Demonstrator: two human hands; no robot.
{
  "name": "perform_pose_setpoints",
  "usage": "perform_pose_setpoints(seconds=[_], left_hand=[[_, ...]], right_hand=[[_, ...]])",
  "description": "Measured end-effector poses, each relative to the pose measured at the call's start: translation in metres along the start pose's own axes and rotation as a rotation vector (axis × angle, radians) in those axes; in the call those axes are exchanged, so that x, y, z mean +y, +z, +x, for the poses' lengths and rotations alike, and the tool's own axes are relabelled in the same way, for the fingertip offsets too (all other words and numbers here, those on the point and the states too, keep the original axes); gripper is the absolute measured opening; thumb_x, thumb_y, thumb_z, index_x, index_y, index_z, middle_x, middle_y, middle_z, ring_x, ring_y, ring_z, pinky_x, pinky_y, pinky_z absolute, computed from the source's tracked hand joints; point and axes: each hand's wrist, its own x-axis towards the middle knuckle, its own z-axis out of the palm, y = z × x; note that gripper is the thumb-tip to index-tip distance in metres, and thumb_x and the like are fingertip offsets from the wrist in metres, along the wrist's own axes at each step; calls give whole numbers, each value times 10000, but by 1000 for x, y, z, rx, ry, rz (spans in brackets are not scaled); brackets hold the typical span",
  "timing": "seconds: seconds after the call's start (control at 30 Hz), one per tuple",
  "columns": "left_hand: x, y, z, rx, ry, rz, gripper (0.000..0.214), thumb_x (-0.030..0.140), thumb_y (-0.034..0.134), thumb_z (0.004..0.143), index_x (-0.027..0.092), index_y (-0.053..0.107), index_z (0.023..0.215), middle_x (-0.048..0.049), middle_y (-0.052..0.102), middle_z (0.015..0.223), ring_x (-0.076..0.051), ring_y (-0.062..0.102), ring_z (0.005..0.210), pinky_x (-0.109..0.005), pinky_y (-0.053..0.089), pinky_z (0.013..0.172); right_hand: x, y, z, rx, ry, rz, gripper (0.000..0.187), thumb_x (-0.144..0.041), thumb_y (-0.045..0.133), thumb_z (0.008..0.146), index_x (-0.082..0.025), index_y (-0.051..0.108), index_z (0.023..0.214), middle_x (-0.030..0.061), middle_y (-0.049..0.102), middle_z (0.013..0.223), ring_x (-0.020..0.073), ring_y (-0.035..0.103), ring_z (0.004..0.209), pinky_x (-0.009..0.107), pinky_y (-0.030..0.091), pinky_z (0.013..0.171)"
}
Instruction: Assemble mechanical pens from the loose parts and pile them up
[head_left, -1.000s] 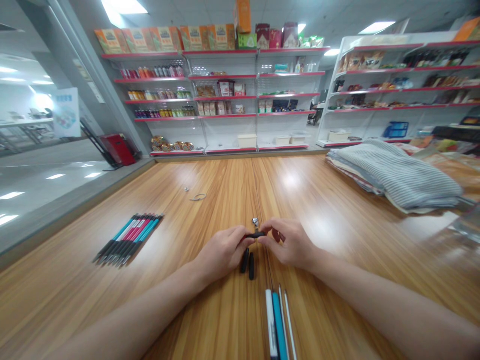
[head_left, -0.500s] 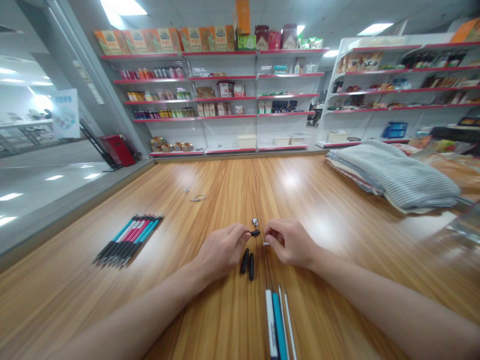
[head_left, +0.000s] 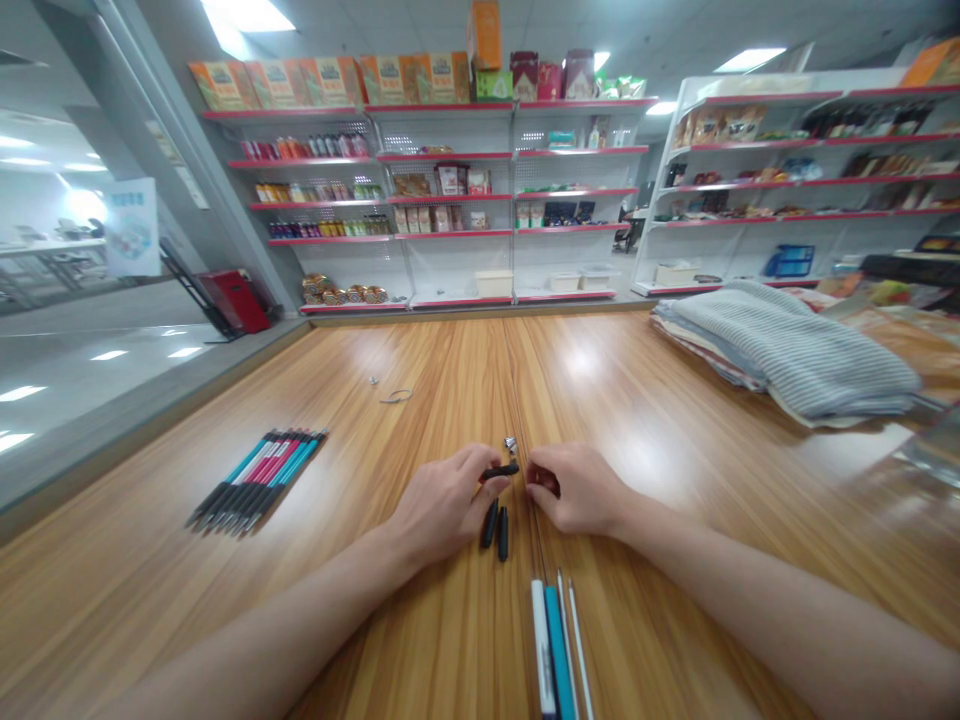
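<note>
A small black pen part [head_left: 501,470] is pinched between the thumb and fingers of my left hand [head_left: 451,497], pointing to the right. Just right of it my right hand [head_left: 574,487] is closed, fingertips together; whatever they hold is hidden. Small silver metal pieces [head_left: 511,443] lie on the table beyond my fingertips. Two black pen grips [head_left: 502,534] rest side by side below my left hand. Nearer to me lie a white pen barrel [head_left: 541,645], a blue pen barrel [head_left: 556,645] and two thin white refills [head_left: 574,635].
At the left is a row of several assembled pens [head_left: 259,480] in blue, white and pink. A wire loop [head_left: 396,396] lies farther back. Folded striped cloth [head_left: 795,345] is piled at the right of the wooden table [head_left: 420,640]. Stocked shelves [head_left: 450,155] stand behind.
In my left hand the black part has turned and shows more of its length. My right hand has closed up slightly, and the small pale piece at its fingertips is out of sight.
</note>
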Motion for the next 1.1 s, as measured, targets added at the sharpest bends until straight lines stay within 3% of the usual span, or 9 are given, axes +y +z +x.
perform_pose_setpoints(seconds=[0.13, 0.27, 0.4, 0.6, 0.77, 0.97, 1.1], left_hand=[[-1, 1, 0, -53, 3, 78, 266, 334, 298, 984, 203, 512, 895, -26, 586, 873, -156, 581, 735, -263, 414, 604], [-3, 4, 1, 5, -86, -17, 216, 367, 360, 968, 204, 464, 1064, -20, 613, 892, -163, 611, 781, -266, 437, 636], [-4, 6, 1, 24, -124, -30, 205, 357, 354, 970, 203, 464, 1050, -23, 629, 880, -164, 615, 753, -262, 431, 616], [-6, 6, 2, 13, -116, -5, 269, 316, 269, 991, 193, 507, 960, -41, 612, 880, -166, 603, 779, -277, 440, 666], [-3, 4, 2, 29, -157, -45, 232, 399, 389, 953, 200, 446, 1059, -28, 607, 896, -176, 605, 779, -284, 443, 652], [-4, 4, 3, 9, -114, 43, 298, 330, 265, 989, 200, 510, 880, -31, 558, 883, -141, 556, 704, -263, 420, 626], [-2, 3, 2, 49, -123, -22, 233, 357, 328, 974, 202, 498, 1006, -38, 573, 925, -159, 578, 784, -276, 441, 666]], right_hand=[[0, 2, 0, 4, -8, 2, 40, -193, 590, 762, -197, 578, 800, -18, 595, 684, 119, 519, 604, 231, 345, 571], [2, 4, 3, 101, -1, 2, 51, -183, 541, 826, -188, 589, 809, 8, 611, 735, 145, 540, 693, 258, 395, 640], [6, 5, 7, 208, -6, 9, 221, -133, 468, 875, -194, 606, 1036, 51, 646, 967, 192, 549, 934, 322, 434, 821], [9, 7, 7, 131, -54, 51, 468, -42, 423, 852, -196, 485, 1290, 76, 624, 1099, 199, 533, 1039, 334, 465, 869], [9, 7, 8, 153, -75, 39, 441, -10, 455, 806, -174, 538, 1207, 79, 631, 1052, 209, 531, 1007, 355, 460, 884], [13, 9, 7, 189, -47, -15, 347, -18, 497, 771, -170, 601, 1064, 77, 615, 956, 210, 541, 956, 353, 448, 871], [15, 9, 6, 182, 18, -20, 268, -51, 475, 806, -172, 622, 994, 73, 597, 922, 187, 566, 878, 309, 458, 798]])
